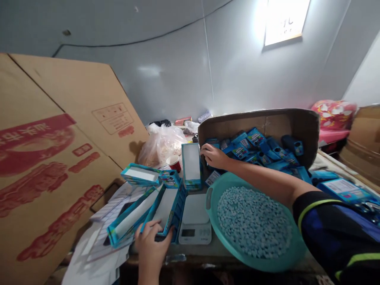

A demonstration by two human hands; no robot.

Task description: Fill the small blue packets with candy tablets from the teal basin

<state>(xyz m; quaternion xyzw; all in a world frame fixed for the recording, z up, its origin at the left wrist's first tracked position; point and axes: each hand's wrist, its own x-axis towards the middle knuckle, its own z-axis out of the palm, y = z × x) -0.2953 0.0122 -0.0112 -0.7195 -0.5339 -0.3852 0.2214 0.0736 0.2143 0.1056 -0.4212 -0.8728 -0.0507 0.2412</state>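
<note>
Near the front edge of the table, my left hand grips the near end of a blue open-topped cardboard display box, thumb and fingers over its rim. My right hand reaches forward to the upper right edge of an upright blue display box with a white inside. Its fingers are curled together; whether they hold that box or something small behind it is hidden. Left of my left hand lie another open blue box and, farther back, a third one. A small blue pack rests between them.
A white digital scale stands beside a teal basin of small pale-blue pieces. Behind is a carton full of blue packs. A big cardboard box walls the left side. A red cup sits by a plastic bag.
</note>
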